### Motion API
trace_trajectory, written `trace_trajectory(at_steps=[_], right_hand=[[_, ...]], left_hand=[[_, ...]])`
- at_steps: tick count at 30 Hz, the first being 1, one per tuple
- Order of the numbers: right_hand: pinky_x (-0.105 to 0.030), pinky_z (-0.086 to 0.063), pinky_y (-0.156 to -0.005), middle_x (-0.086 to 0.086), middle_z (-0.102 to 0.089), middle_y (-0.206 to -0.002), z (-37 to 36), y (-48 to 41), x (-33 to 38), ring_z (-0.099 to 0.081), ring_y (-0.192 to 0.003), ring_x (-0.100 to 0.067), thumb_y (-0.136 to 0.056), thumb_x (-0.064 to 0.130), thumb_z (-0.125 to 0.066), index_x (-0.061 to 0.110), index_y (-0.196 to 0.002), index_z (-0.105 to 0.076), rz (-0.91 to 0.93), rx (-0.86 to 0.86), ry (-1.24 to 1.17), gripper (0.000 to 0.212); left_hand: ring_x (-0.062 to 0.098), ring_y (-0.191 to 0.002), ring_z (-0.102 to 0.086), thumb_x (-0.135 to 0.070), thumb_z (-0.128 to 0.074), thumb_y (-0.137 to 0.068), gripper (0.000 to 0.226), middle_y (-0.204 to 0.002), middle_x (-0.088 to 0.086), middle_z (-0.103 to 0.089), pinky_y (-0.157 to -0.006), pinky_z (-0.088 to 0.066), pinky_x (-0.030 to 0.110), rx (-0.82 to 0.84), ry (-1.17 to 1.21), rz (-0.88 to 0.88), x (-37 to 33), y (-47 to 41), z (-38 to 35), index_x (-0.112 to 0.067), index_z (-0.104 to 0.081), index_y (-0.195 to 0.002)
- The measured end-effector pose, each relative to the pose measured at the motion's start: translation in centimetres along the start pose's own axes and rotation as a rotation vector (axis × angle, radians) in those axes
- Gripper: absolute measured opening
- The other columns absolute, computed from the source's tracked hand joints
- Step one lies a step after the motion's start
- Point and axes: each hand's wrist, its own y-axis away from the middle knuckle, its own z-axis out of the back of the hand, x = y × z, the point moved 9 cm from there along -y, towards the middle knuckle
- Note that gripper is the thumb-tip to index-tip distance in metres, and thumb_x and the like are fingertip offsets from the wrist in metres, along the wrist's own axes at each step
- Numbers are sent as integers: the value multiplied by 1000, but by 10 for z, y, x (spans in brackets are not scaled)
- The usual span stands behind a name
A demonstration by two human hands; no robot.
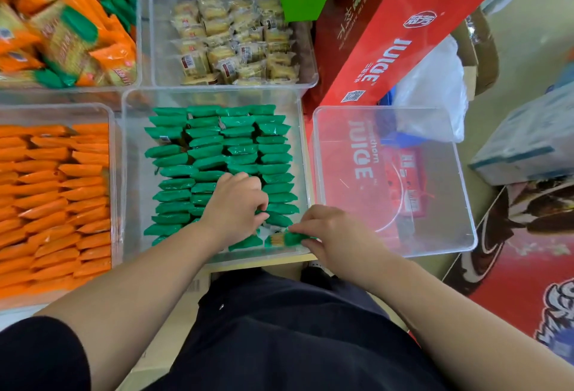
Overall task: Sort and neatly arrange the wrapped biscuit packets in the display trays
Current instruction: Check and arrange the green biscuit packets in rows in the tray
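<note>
A clear plastic tray (pixel 130 173) in front of me holds several neat rows of green wrapped biscuit packets (pixel 208 148). My left hand (pixel 236 207) rests inside this tray on the third row, fingers curled down onto the green packets near the front. My right hand (pixel 329 232) is at the tray's front right corner, pinching one green packet (pixel 284 239) that lies flat, its biscuit end showing. To the left, another clear tray (pixel 113 154) holds rows of orange packets (pixel 56 198).
At the back left is a tray with a loose pile of orange and green packets (pixel 68 24). Behind the green tray a tray holds pale clear-wrapped biscuits (pixel 233 40). An empty clear tray (pixel 394 179) sits to the right over red juice cartons (pixel 382 36). More boxes lie at the right.
</note>
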Motion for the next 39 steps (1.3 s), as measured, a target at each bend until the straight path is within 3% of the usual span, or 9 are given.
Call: trace_trajectory(at_steps=[4, 7, 11, 21, 25, 29, 31, 34, 39], right_hand=[[-40, -52, -77, 3, -70, -87, -28, -17, -3, -55, -92, -25, -89, 25, -64, 24, -99, -76, -11, 154, 250, 17], [-41, -54, -67, 4, -67, -70, -30, -25, -2, -55, -82, -26, -76, 22, -75, 23, -77, -76, -13, 117, 282, 1], [-34, -49, -62, 9, -60, -60, -29, -28, 3, -52, -73, -23, -71, 24, -79, 27, -64, -73, 42, 74, 359, 10], [-36, -25, -77, 15, -67, -95, -38, -27, 4, -43, -101, -21, -88, 13, -60, 41, -104, -76, 45, 239, 470, 35], [-39, -20, -79, 11, -61, -99, -45, -20, 6, -40, -113, -26, -86, 14, -51, 30, -96, -73, 41, 315, 554, 29], [-45, -27, -90, 7, -62, -111, -48, -23, 5, -38, -119, -27, -94, 27, -42, 26, -102, -73, 7, 360, 563, 32], [-49, -26, -101, 4, -62, -118, -52, -25, 1, -35, -125, -27, -95, 39, -26, 19, -105, -73, -59, 428, 523, 52], [-55, -16, -114, 1, -60, -126, -60, -26, -2, -28, -134, -28, -86, 50, -9, 14, -104, -75, -148, 525, 469, 78], [-61, 0, -119, -5, -52, -140, -57, -26, 3, -17, -146, -30, -97, 52, -17, 14, -116, -72, -216, 560, 457, 69]], left_hand=[[21, -82, -43, -43, -73, -87, 19, -78, -6, -47, -77, -36, 38, -15, -32, -32, -3, 1, -3, -26, -78, -81], [21, -82, -44, -42, -76, -83, 19, -78, -8, -43, -77, -33, 38, -22, -46, -63, -5, 4, -6, -25, -78, -77], [19, -92, -41, -52, -68, -86, 27, -87, -9, -47, -85, -27, 40, 37, -41, -98, -8, 8, -13, -26, -77, -85], [18, -82, -39, -28, -78, -84, 16, -74, -11, -50, -77, -30, 37, -105, 170, 67, 5, 18, 8, -23, -75, -69], [21, -80, -45, -22, -81, -82, 17, -72, -10, -51, -79, -41, 41, -167, 316, 153, 21, 25, 32, -20, -74, -66], [13, -82, -51, -17, -78, -85, 20, -80, -8, -54, -78, -37, 26, -230, 518, 246, 34, 40, 59, -19, -68, -67], [1, -87, -54, -16, -76, -85, 19, -88, -10, -60, -78, -36, 12, -262, 597, 311, 43, 50, 69, -17, -68, -69], [-5, -92, -61, -13, -74, -87, 15, -101, -18, -68, -84, -44, 17, -302, 739, 419, 57, 68, 74, -18, -71, -73], [-8, -84, -64, -9, -71, -90, 12, -95, -15, -71, -75, -45, 19, -398, 988, 609, 69, 95, 72, -15, -72, -80]])
